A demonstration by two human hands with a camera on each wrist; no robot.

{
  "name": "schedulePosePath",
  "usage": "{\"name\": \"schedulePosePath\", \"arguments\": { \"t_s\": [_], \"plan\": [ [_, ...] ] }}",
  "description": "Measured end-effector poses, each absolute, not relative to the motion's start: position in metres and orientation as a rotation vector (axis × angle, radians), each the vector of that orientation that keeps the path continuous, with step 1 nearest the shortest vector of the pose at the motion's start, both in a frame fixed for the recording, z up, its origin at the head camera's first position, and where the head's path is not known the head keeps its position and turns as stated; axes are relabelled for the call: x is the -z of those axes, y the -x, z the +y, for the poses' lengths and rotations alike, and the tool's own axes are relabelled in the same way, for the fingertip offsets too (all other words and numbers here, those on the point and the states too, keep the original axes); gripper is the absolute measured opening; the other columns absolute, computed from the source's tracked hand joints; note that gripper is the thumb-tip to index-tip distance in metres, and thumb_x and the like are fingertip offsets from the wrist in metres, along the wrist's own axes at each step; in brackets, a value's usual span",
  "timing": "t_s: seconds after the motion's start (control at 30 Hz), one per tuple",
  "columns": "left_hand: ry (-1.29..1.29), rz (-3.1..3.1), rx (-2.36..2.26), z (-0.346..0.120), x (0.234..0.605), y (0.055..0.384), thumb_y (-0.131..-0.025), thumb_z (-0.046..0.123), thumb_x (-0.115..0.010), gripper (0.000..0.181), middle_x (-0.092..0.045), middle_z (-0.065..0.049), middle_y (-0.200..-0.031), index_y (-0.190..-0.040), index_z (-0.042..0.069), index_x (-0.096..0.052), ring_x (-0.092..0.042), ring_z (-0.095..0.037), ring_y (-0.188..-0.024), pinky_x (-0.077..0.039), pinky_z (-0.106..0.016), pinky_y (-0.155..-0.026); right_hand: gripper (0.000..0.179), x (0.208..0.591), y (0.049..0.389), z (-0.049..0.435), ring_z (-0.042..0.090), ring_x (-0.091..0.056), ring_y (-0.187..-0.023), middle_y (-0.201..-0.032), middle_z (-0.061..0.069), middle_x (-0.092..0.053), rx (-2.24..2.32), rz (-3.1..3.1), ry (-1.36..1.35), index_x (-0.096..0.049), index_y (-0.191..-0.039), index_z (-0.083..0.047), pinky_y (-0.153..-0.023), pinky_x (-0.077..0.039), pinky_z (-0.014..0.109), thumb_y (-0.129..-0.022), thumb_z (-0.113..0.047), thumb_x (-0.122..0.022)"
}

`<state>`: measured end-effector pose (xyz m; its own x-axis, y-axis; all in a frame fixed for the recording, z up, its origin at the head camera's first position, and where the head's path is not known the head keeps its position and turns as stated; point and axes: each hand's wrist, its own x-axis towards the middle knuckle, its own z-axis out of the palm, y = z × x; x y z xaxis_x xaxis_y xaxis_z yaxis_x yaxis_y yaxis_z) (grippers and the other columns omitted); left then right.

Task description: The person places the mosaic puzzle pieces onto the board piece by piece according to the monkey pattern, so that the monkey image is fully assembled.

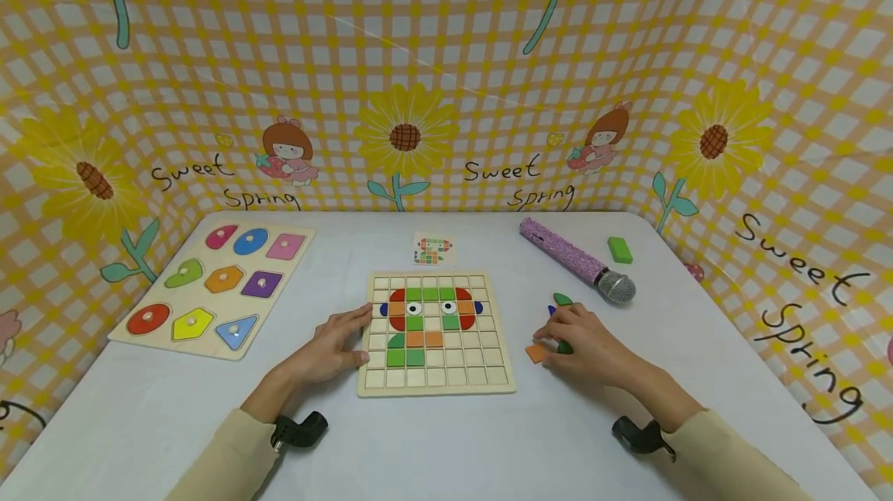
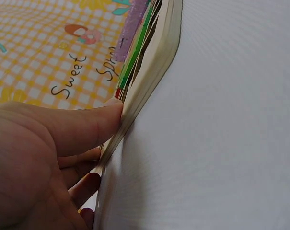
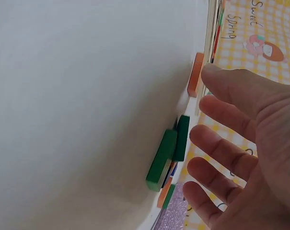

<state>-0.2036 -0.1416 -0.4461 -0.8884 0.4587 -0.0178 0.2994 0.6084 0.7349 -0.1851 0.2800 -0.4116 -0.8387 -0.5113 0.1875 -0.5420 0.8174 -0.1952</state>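
Note:
A square wooden grid board (image 1: pixel 446 377) lies in the middle, partly filled with green, orange, red and blue tiles and two eye tiles. My left hand (image 1: pixel 339 342) rests against its left edge; in the left wrist view, the thumb (image 2: pixel 94 127) touches the board's side. Right of the board, my right hand (image 1: pixel 582 342) hovers over loose pieces, fingers apart and loosely bent, holding nothing visible. An orange square tile (image 1: pixel 536 353) lies by its thumb and index fingertips; contact is unclear. Green pieces (image 3: pixel 163 158) lie below the fingers, with blue and orange ones partly hidden.
Behind the board lies a small pattern card (image 1: pixel 434 250). To the left is a knobbed shape puzzle (image 1: pixel 209 295). A glittery purple microphone (image 1: pixel 568 253) and a green block (image 1: pixel 619 250) lie at the back right. Patterned cloth (image 1: pixel 446 43) encloses the table.

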Motion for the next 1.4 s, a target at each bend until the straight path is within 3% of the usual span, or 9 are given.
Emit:
{"name": "schedulePosePath", "arguments": {
  "t_s": [0.8,1.4],
  "plan": [
    [-0.623,2.638,-1.140,-0.142,0.446,0.204,-0.086,0.012,-0.065,0.067,-0.021,-0.007,-0.158,-0.145,0.003,-0.034,-0.018,-0.034,-0.143,-0.011,-0.060,-0.112,0.021,0.413,0.190,0.281,0.016,-0.045,-0.094,-0.094,-0.005,-0.061,-0.321,-2.831,-0.895,-0.073,-0.096,-0.021,-0.078,-0.038,0.035,-0.075,-0.024,-0.078],
    [-0.629,2.632,-1.150,-0.142,0.445,0.204,-0.086,0.011,-0.064,0.066,-0.022,-0.007,-0.158,-0.145,0.003,-0.034,-0.018,-0.034,-0.143,-0.013,-0.060,-0.111,0.022,0.402,0.189,0.198,0.012,-0.043,-0.089,-0.095,-0.005,-0.061,-0.316,-2.841,-0.926,-0.073,-0.097,-0.018,-0.075,-0.037,0.029,-0.078,-0.030,-0.075]
  ]
}}
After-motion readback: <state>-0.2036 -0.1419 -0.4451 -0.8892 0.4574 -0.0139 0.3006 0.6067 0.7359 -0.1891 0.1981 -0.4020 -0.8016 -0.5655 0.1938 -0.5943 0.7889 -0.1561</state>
